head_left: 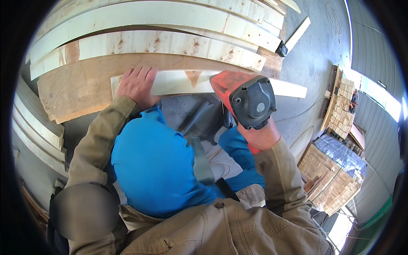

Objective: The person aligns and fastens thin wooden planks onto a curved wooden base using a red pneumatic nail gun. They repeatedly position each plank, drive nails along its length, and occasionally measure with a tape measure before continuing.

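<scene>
A blue-clad knee (148, 163) rises just below the left fingers. The left hand (139, 87) lies over the left end of a pale narrow board (176, 83), four fingers close together; its thumb is hidden, so I cannot tell whether it grips. The right hand (263, 135) is wrapped around the handle of a red-and-black power tool (246, 100), most fingers hidden beneath. The tool's body covers part of the board, which runs rightward from the left fingers. Beyond the left fingertips lie a brown plywood sheet (76, 87), then long pale boards (170, 42). Well right of the right fingers stand stacked wood pieces (335, 174).
</scene>
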Tool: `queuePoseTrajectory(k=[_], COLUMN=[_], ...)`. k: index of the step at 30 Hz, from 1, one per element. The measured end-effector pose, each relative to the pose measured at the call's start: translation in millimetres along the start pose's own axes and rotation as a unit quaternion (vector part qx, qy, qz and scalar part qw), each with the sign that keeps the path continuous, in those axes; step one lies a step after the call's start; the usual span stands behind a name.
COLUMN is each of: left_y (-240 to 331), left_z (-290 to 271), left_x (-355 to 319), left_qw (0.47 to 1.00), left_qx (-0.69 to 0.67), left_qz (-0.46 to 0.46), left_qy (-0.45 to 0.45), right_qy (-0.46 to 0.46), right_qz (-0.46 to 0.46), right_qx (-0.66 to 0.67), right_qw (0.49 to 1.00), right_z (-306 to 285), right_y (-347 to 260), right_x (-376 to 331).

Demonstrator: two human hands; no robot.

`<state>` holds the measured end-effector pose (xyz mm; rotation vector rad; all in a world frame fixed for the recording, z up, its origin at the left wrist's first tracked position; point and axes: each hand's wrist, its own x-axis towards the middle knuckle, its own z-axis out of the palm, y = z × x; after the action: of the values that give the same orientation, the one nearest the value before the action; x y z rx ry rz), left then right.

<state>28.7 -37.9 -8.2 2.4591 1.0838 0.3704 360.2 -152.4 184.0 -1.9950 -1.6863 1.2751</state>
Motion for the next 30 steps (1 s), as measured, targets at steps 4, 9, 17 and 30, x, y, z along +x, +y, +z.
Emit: queuePoseTrajectory(k=[4, 9, 17, 30], left_y=[0.9, 2.3, 4.1, 2.7], left_z=[-0.4, -4.0, -4.0, -0.7], left_x=[0.0, 1.1, 1.9, 0.0], left_qw=[1.000, 1.000, 1.000, 0.998], left_qx=[-0.008, -0.007, 0.006, 0.018], left_qz=[-0.007, -0.016, -0.020, -0.046], left_qy=[0.000, -0.022, -0.010, -0.049], right_qy=[0.018, 0.028, 0.013, 0.010], right_qz=[-0.026, -0.075, -0.007, -0.029], right_qx=[-0.008, -0.022, -0.012, -0.024], right_qw=[0.999, 0.997, 1.000, 0.999], right_z=[3.7, 2.4, 1.2, 6.6], right_y=[4.0, 5.5, 16.8, 35.8], right_x=[0.1, 4.4, -23.6, -48.1])
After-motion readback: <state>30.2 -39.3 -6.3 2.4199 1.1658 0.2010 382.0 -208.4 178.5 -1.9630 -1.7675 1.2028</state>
